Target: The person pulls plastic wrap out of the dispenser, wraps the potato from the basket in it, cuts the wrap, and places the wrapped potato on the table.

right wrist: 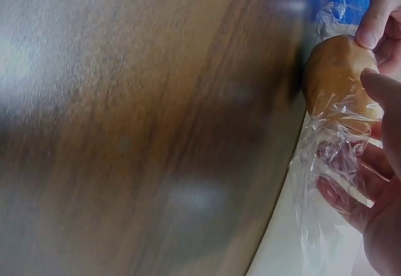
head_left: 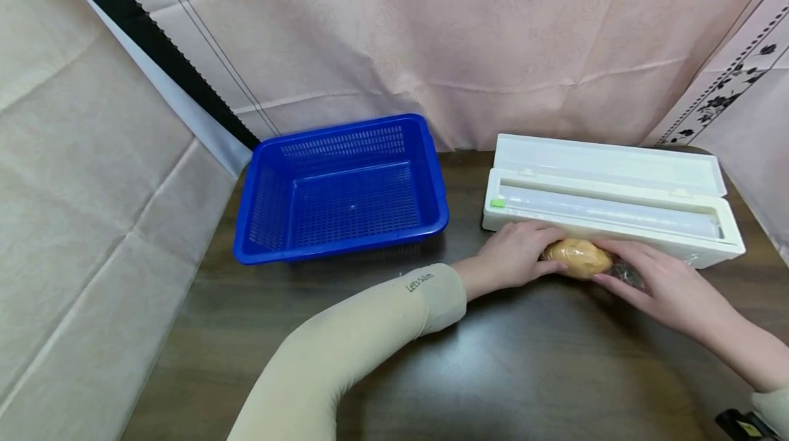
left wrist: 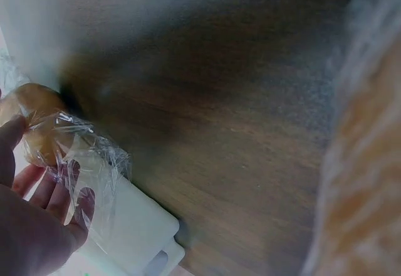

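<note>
A tan, oval potato (head_left: 576,258) wrapped in clear cling film lies on the table against the front of a white cling film dispenser (head_left: 616,232). My left hand (head_left: 516,254) grips its left end, thumb toward me and fingers on the far side. At the other end my right hand (head_left: 672,290) holds the potato, its thumb pressing the near side. Loose, crumpled film (right wrist: 316,163) trails from the potato over the right fingers in the right wrist view. More film (left wrist: 103,147) gathers near the left fingers in the left wrist view. The potato's far side is partly hidden.
The dispenser's lid (head_left: 607,162) stands open at the back, showing the film roll (head_left: 610,211) and a green slider (head_left: 497,203). A blue plastic basket (head_left: 342,247) with nothing in it stands to the left. Pale curtains (head_left: 431,37) hang behind the dark wooden table (head_left: 481,372).
</note>
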A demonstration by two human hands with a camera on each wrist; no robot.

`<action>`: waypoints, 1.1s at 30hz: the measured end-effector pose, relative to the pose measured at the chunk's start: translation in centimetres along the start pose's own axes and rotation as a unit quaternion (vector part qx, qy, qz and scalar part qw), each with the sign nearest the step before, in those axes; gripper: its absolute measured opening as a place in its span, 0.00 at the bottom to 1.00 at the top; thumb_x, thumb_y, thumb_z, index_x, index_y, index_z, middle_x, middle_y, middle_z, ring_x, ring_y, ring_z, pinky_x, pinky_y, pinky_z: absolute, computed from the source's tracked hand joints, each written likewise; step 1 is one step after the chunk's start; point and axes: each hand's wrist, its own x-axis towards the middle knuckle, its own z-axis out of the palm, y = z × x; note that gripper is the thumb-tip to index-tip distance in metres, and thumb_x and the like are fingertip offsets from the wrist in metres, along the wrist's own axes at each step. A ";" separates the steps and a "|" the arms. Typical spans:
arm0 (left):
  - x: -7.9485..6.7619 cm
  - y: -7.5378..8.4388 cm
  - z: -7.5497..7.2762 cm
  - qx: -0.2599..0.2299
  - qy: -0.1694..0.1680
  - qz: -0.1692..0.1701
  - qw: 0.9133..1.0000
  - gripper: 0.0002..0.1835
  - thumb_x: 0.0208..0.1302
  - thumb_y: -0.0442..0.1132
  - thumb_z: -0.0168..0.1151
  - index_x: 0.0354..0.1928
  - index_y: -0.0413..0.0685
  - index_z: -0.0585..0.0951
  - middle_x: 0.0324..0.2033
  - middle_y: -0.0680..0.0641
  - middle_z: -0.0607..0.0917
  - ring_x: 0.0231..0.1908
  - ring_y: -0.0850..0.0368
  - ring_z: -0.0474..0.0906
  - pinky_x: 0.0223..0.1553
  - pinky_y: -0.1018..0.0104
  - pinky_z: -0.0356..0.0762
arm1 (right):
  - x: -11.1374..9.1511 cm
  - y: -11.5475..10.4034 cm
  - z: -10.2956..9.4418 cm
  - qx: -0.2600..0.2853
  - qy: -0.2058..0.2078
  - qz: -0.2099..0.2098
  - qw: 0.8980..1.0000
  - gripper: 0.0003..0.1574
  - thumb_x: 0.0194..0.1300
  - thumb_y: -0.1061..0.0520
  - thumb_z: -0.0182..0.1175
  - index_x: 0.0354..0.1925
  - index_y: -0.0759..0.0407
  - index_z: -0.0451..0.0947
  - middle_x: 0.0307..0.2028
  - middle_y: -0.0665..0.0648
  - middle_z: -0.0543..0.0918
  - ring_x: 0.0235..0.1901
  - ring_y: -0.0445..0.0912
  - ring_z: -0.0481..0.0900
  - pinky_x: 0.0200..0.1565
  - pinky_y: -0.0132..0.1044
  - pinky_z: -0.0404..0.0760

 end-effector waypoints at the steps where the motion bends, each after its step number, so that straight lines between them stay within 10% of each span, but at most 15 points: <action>1: 0.0 0.0 0.0 0.000 0.001 0.000 1.000 0.27 0.65 0.64 0.53 0.62 0.62 0.74 0.58 0.61 0.76 0.58 0.68 0.71 0.58 0.71 0.67 | 0.0 0.0 -0.1 -0.002 -0.001 -0.002 1.000 0.42 0.47 0.53 0.75 0.62 0.50 0.73 0.49 0.57 0.82 0.49 0.55 0.78 0.43 0.52 0.74; 15: -0.5 0.2 0.2 0.076 0.034 -0.004 0.997 0.25 0.67 0.63 0.50 0.60 0.64 0.73 0.56 0.61 0.78 0.57 0.65 0.73 0.56 0.65 0.68 | 1.0 0.8 0.6 -0.022 0.065 -0.089 0.994 0.44 0.67 0.27 0.42 0.53 0.60 0.79 0.40 0.57 0.80 0.39 0.53 0.77 0.41 0.46 0.69; 25: -0.7 0.0 0.0 0.094 0.043 -0.010 0.995 0.24 0.67 0.64 0.49 0.60 0.64 0.73 0.55 0.61 0.79 0.56 0.63 0.74 0.58 0.65 0.67 | 1.0 1.4 0.7 -0.020 0.056 -0.083 0.995 0.34 0.56 0.37 0.66 0.53 0.56 0.79 0.39 0.54 0.80 0.38 0.51 0.78 0.39 0.47 0.71; 33: -2.1 -0.1 -1.5 0.100 0.020 0.004 0.995 0.27 0.67 0.63 0.51 0.64 0.63 0.69 0.59 0.59 0.76 0.60 0.62 0.70 0.62 0.63 0.64 | 0.9 1.5 0.7 -0.024 0.058 -0.090 0.994 0.37 0.59 0.31 0.61 0.53 0.56 0.79 0.39 0.54 0.80 0.38 0.52 0.79 0.39 0.48 0.73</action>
